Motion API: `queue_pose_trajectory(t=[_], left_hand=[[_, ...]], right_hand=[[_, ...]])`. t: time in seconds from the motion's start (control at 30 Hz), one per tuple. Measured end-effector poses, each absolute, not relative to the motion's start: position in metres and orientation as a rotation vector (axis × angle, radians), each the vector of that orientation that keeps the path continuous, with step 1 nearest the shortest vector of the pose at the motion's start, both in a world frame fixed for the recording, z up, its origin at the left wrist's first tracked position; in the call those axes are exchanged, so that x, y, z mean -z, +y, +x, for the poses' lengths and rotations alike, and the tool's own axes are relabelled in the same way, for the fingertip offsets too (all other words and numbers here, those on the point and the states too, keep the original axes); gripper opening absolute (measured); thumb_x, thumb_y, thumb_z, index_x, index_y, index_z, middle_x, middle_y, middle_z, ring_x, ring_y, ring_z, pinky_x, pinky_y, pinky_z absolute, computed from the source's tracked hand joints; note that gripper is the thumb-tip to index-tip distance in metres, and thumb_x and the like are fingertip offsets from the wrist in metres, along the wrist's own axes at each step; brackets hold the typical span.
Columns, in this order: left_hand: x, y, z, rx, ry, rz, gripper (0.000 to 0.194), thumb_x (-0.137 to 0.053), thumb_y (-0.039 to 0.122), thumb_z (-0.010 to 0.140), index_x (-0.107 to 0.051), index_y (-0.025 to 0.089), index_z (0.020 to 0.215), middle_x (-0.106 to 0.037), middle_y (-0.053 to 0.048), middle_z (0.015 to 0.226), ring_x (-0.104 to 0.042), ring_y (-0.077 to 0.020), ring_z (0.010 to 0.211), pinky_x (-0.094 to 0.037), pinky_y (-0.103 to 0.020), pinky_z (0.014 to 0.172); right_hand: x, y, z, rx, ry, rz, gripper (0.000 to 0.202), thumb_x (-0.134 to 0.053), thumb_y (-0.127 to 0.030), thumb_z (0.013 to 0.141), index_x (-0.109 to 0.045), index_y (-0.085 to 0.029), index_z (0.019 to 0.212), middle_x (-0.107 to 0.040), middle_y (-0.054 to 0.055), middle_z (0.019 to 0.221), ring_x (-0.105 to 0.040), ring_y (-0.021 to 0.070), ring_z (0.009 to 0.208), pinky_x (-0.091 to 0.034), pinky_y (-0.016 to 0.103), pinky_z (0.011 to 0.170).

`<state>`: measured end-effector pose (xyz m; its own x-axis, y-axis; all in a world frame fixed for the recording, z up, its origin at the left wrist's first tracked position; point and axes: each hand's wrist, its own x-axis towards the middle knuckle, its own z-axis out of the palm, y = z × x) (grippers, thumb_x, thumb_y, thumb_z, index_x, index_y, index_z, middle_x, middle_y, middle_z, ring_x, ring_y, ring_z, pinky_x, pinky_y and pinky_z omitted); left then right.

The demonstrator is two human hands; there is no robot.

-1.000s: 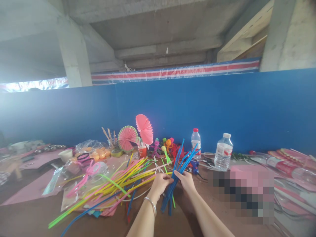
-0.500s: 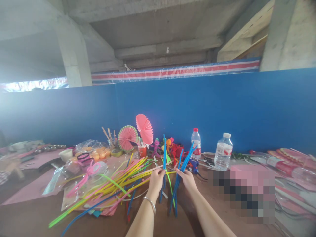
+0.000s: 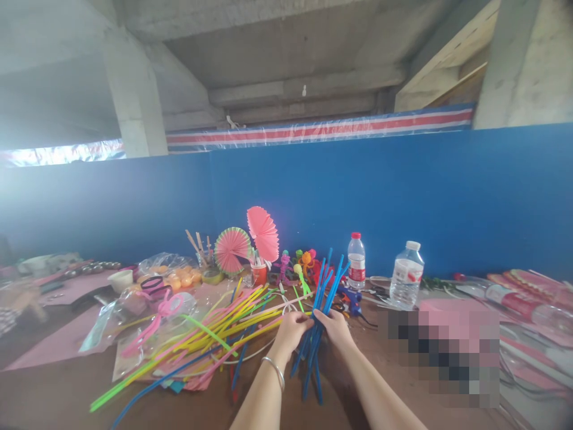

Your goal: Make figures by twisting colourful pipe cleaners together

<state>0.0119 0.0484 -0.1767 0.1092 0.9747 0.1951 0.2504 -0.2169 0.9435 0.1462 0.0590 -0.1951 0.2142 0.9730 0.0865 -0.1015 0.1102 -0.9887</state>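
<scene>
Leftward, a loose pile of long, thin yellow, green and pink stems [image 3: 210, 331] lies on the brown surface [image 3: 201, 412]. Beside it, the left hand [image 3: 292, 331] narrows its fingertips against a splayed bundle of slim blue stems [image 3: 317, 334], its grip impossible to tell, while the right hand [image 3: 336, 329] holds that bundle, slightly tilted, near a clear, red-capped plastic bottle [image 3: 356, 269].

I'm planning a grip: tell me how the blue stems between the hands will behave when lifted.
The blue stems probably hold their shape, since their upper ends stand up without drooping. Being thin, they are likely light. They cross and splay, so they may fan apart if gripped loosely.
</scene>
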Motion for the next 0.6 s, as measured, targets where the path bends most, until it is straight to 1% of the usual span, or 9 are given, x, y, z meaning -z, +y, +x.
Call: queue_pose_trajectory(t=[0.17,0.27,0.37,0.47,0.6], left_hand=[[0.178,0.053,0.007,-1.339,1.295,1.502,0.032,-0.054,0.043,0.069,-0.063,0.013,0.068,-0.060,-0.001,0.060,-0.051,-0.0144,0.057,-0.035,-0.024,0.055],[0.178,0.053,0.008,-1.374,1.279,1.453,0.032,-0.054,0.043,0.068,-0.063,0.012,0.071,-0.062,-0.003,0.063,-0.053,-0.0157,0.058,-0.037,-0.025,0.055],[0.177,0.052,0.010,-1.378,1.246,1.436,0.030,-0.058,0.041,0.064,-0.065,0.013,0.069,-0.064,-0.003,0.063,-0.056,-0.0171,0.060,-0.039,-0.025,0.058],[0.176,0.051,0.009,-1.373,1.214,1.434,0.029,-0.060,0.041,0.062,-0.066,0.013,0.067,-0.065,-0.003,0.063,-0.057,-0.0181,0.064,-0.039,-0.026,0.061],[0.178,0.052,0.008,-1.352,1.190,1.413,0.029,-0.062,0.041,0.061,-0.067,0.013,0.070,-0.065,-0.003,0.063,-0.057,-0.0175,0.063,-0.039,-0.025,0.060]], right_hand=[[0.194,0.055,0.141,-1.074,-1.118,-1.134,0.027,-0.065,-0.037,0.059,-0.062,-0.011,0.060,-0.056,0.000,0.047,-0.050,0.0118,0.043,-0.038,0.023,0.044],[0.192,0.050,0.134,-1.084,-1.187,-1.129,0.026,-0.064,-0.036,0.060,-0.064,-0.010,0.063,-0.059,0.001,0.051,-0.053,0.0132,0.047,-0.041,0.023,0.047],[0.192,0.049,0.130,-1.077,-1.247,-1.141,0.026,-0.062,-0.035,0.062,-0.065,-0.010,0.067,-0.060,0.001,0.053,-0.053,0.0133,0.048,-0.041,0.022,0.048],[0.193,0.050,0.131,-1.040,-1.301,-1.169,0.024,-0.062,-0.035,0.062,-0.063,-0.010,0.061,-0.056,0.000,0.048,-0.049,0.0120,0.044,-0.037,0.021,0.043],[0.195,0.052,0.134,-0.999,-1.370,-1.186,0.025,-0.062,-0.035,0.062,-0.060,-0.012,0.055,-0.053,-0.001,0.046,-0.046,0.0109,0.043,-0.033,0.021,0.042]])
